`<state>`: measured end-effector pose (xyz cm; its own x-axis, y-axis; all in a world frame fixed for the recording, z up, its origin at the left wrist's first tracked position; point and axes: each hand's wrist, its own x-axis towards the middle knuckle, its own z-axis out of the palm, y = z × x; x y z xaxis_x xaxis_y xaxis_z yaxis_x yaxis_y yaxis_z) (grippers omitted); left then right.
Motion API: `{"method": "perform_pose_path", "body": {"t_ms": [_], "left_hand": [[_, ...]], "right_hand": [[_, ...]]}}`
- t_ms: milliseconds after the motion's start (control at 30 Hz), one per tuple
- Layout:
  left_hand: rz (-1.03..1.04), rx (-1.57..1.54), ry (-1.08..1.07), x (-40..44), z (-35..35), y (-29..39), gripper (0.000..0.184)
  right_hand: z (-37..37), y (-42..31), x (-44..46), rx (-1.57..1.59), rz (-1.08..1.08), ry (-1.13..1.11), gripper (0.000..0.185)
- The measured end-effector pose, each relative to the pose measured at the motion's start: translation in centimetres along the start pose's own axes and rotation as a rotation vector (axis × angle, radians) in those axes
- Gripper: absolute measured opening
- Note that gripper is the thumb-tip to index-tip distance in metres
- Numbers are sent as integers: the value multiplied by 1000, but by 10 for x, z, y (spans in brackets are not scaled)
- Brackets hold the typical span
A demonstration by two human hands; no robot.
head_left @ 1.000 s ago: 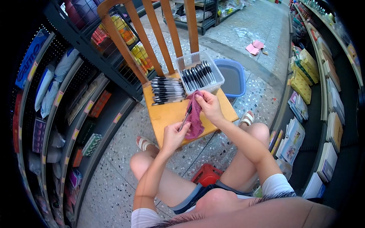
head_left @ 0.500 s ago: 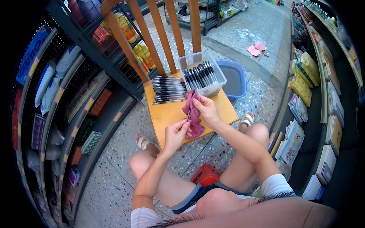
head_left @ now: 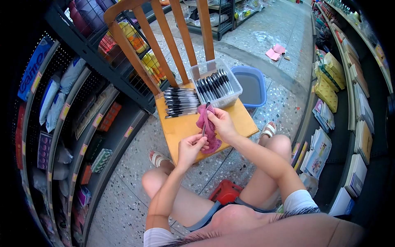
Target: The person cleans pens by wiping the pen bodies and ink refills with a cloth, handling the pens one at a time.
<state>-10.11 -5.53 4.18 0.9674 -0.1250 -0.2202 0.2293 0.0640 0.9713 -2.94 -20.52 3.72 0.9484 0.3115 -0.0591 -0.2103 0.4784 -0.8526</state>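
My left hand (head_left: 192, 149) is closed on the lower end of a pen (head_left: 204, 128). The fingers of my right hand (head_left: 221, 123) pinch a crumpled pink cloth (head_left: 212, 142) against the pen's upper part, and the pen's dark tip shows above them. Both hands are over the front of a wooden chair seat (head_left: 173, 129). Behind them on the seat, a row of black-and-clear pens (head_left: 181, 101) lies beside a clear plastic box (head_left: 224, 99) that holds several more pens.
A blue basin (head_left: 250, 86) of greyish water stands on the floor right of the chair. Curved shelves (head_left: 119, 142) with packets run along the left, and shelves of notebooks (head_left: 317, 154) along the right. A red stool (head_left: 225, 192) is between my legs.
The pen has gone from slanted to nearly upright, and its tip now shows above the cloth. My right hand has shifted slightly along the pen, still pinching the cloth.
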Motion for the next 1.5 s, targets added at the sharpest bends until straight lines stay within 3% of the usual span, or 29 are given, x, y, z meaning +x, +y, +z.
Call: {"method": "perform_pose_path", "body": {"t_ms": [233, 433, 633, 767, 867, 900, 1033, 1133, 1233, 1500], "left_hand": [[35, 49, 155, -5, 15, 7, 9], [114, 343, 308, -4, 14, 9, 12], [202, 482, 147, -1, 10, 10, 12], [81, 289, 183, 13, -29, 4, 22], [190, 191, 294, 15, -31, 27, 27], [175, 163, 244, 18, -33, 27, 29], [71, -48, 78, 15, -28, 33, 26], [99, -101, 81, 22, -32, 24, 23], [82, -245, 119, 25, -31, 21, 20], [218, -260, 291, 30, -35, 22, 14]], "right_hand": [[6, 11, -2, -70, -56, -37, 21], [16, 14, -12, -183, -109, -55, 16], [14, 12, -12, -272, -122, -54, 17], [4, 24, -8, -346, -92, -119, 21], [13, 14, -19, -278, 46, -235, 24], [16, 12, -20, -300, 61, -257, 24], [22, 9, -25, -347, 149, -328, 25], [19, 12, -24, -299, 196, -340, 25], [15, 16, -19, -292, 210, -366, 24], [18, 17, -18, -328, 186, -390, 21]]}}
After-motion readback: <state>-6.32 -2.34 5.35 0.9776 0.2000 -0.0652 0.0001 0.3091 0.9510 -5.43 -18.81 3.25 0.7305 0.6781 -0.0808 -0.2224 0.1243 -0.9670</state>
